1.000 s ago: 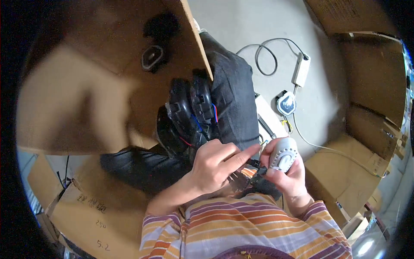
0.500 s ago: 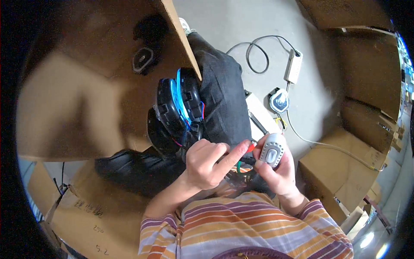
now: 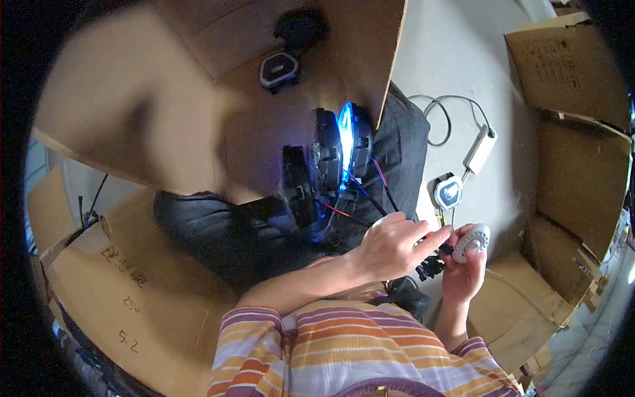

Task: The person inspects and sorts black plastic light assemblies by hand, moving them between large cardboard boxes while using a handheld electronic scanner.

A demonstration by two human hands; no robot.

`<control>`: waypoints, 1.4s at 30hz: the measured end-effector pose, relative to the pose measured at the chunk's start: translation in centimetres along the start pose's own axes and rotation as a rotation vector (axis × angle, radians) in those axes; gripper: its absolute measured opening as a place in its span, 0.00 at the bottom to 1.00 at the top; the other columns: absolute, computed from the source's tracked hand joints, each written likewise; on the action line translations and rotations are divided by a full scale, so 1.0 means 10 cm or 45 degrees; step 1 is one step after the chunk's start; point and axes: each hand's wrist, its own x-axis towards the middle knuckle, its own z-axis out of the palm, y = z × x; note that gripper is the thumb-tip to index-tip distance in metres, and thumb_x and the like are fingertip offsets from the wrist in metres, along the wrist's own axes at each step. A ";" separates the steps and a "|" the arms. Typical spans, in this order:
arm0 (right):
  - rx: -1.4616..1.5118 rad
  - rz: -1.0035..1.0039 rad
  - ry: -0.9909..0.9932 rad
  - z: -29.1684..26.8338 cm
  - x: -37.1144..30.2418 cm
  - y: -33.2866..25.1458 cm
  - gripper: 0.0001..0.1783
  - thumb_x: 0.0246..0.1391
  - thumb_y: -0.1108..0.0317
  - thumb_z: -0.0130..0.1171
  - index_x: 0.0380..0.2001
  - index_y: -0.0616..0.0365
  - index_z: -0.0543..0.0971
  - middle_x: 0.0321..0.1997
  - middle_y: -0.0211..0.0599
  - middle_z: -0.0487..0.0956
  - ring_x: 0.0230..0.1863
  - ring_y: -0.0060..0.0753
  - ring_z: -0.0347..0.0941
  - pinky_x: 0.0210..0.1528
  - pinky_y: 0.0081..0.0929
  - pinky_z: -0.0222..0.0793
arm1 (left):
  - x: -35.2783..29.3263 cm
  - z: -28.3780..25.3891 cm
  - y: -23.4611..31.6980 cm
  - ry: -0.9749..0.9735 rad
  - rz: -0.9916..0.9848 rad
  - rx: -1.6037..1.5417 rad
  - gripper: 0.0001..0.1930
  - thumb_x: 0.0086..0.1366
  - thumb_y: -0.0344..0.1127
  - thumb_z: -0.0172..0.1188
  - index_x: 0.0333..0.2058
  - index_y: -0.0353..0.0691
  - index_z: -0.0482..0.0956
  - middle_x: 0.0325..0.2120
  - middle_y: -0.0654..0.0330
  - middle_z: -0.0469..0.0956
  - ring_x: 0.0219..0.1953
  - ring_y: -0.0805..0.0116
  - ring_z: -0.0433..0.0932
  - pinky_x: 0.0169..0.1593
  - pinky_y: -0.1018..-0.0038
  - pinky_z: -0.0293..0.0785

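Note:
My right hand (image 3: 463,278) is closed around a light grey oval handheld device (image 3: 471,243) with a raised oval part on its face and a ring of dots. Beside it my left hand (image 3: 393,248) reaches across, fingers curled and index finger pointing at the device. What its fingertips pinch is hidden; a bit of red shows there. Below the fingertips hangs a cluster of black connectors (image 3: 430,267). Thin red, blue and black wires (image 3: 380,175) run from several round black units (image 3: 325,155) near my legs toward my left hand. Between two units a strip glows blue (image 3: 346,139).
A big open cardboard box (image 3: 245,142) stands ahead on the left, with a dark hexagonal unit (image 3: 278,71) inside. On the grey floor lie a white power strip (image 3: 481,151), its cable and a lit hexagonal lamp (image 3: 448,190). Cardboard boxes (image 3: 572,165) line the right.
The view has shifted, so the units, box and floor items sit farther right. Both hands stay together, and the grey device is still in my right hand, now tilted more. Black connectors have come into sight.

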 end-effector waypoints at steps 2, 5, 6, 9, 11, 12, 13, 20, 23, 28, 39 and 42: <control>-0.023 -0.014 -0.021 -0.02 0.02 0.04 0.20 0.35 0.60 0.46 0.33 0.60 0.63 0.25 0.32 0.65 0.25 0.19 0.61 0.22 0.11 0.61 | -0.01 0.01 -0.01 0.006 0.004 -0.005 0.19 0.40 0.34 0.49 0.36 0.41 0.72 0.11 0.67 0.55 0.11 0.76 0.56 0.15 0.81 0.54; 0.007 0.059 0.063 0.00 0.06 0.06 0.21 0.38 0.54 0.47 0.31 0.60 0.64 0.24 0.31 0.65 0.24 0.19 0.61 0.21 0.12 0.60 | -0.02 0.01 -0.02 0.007 0.012 -0.017 0.19 0.40 0.34 0.49 0.36 0.41 0.72 0.11 0.67 0.56 0.11 0.75 0.56 0.15 0.80 0.54; 0.003 0.033 0.104 0.01 0.06 0.07 0.21 0.38 0.53 0.47 0.31 0.60 0.64 0.25 0.31 0.65 0.25 0.20 0.62 0.20 0.12 0.60 | 0.00 -0.01 -0.02 -0.005 -0.002 -0.023 0.16 0.42 0.33 0.50 0.34 0.41 0.72 0.12 0.66 0.58 0.11 0.75 0.58 0.16 0.80 0.56; 0.014 0.011 0.051 0.04 0.09 0.10 0.21 0.39 0.53 0.46 0.32 0.59 0.64 0.26 0.31 0.65 0.26 0.20 0.63 0.21 0.13 0.61 | -0.01 -0.08 -0.05 -0.007 -0.029 -0.032 0.16 0.41 0.31 0.51 0.34 0.40 0.72 0.13 0.65 0.59 0.11 0.74 0.59 0.16 0.79 0.56; 0.105 0.011 -0.075 -0.03 0.14 0.12 0.21 0.39 0.55 0.48 0.34 0.58 0.65 0.28 0.32 0.66 0.28 0.22 0.64 0.24 0.15 0.65 | -0.01 -0.19 -0.05 0.002 -0.053 0.009 0.19 0.39 0.31 0.51 0.36 0.40 0.71 0.12 0.65 0.58 0.11 0.73 0.58 0.16 0.78 0.56; 0.080 -0.003 -0.024 -0.08 0.15 0.11 0.20 0.41 0.56 0.46 0.36 0.58 0.65 0.30 0.33 0.67 0.31 0.22 0.64 0.26 0.16 0.64 | 0.00 -0.28 -0.06 0.047 -0.146 -0.030 0.21 0.37 0.29 0.52 0.37 0.39 0.70 0.14 0.64 0.62 0.13 0.71 0.61 0.17 0.77 0.59; 0.065 -0.012 0.009 -0.13 0.17 0.13 0.20 0.43 0.57 0.45 0.37 0.58 0.65 0.33 0.33 0.67 0.34 0.22 0.65 0.28 0.16 0.64 | 0.01 -0.41 -0.08 0.097 -0.239 -0.048 0.23 0.35 0.27 0.53 0.37 0.38 0.69 0.15 0.63 0.65 0.14 0.69 0.65 0.19 0.75 0.62; -0.138 -0.103 -0.211 -0.42 0.28 0.28 0.22 0.41 0.62 0.47 0.42 0.59 0.63 0.39 0.37 0.66 0.38 0.30 0.63 0.34 0.27 0.64 | 0.52 -1.44 0.33 -0.131 -0.325 0.010 0.13 0.35 0.25 0.50 0.26 0.33 0.71 0.20 0.47 0.71 0.25 0.53 0.71 0.32 0.65 0.67; -0.019 -0.078 -0.074 -0.51 0.35 0.41 0.21 0.40 0.78 0.47 0.42 0.60 0.62 0.34 0.39 0.66 0.32 0.25 0.63 0.30 0.17 0.63 | 0.56 -1.90 0.84 -0.250 -0.218 0.295 0.09 0.35 0.26 0.50 0.21 0.33 0.71 0.15 0.46 0.69 0.22 0.51 0.70 0.28 0.63 0.67; -0.529 -0.046 -0.576 0.02 -0.12 -0.27 0.27 0.46 0.59 0.45 0.48 0.60 0.56 0.51 0.46 0.55 0.51 0.37 0.52 0.43 0.26 0.59 | 0.73 -2.84 1.92 -0.331 -0.272 0.911 0.07 0.39 0.31 0.49 0.18 0.33 0.72 0.14 0.47 0.70 0.21 0.53 0.71 0.27 0.65 0.68; -0.296 -0.228 -0.679 0.35 -0.37 -0.27 0.19 0.47 0.59 0.44 0.39 0.59 0.66 0.20 0.26 0.63 0.17 0.17 0.54 0.17 0.12 0.49 | 0.12 -4.59 4.12 0.519 -1.071 1.701 0.14 0.51 0.42 0.50 0.19 0.36 0.66 0.10 0.66 0.63 0.14 0.79 0.61 0.17 0.81 0.58; -0.655 -0.252 -0.705 0.38 -0.25 -0.25 0.27 0.45 0.53 0.46 0.46 0.60 0.61 0.29 0.32 0.67 0.22 0.21 0.59 0.22 0.15 0.55 | -0.43 -4.92 4.49 0.871 -1.082 1.609 0.11 0.51 0.39 0.51 0.18 0.37 0.68 0.11 0.68 0.64 0.14 0.81 0.60 0.16 0.83 0.56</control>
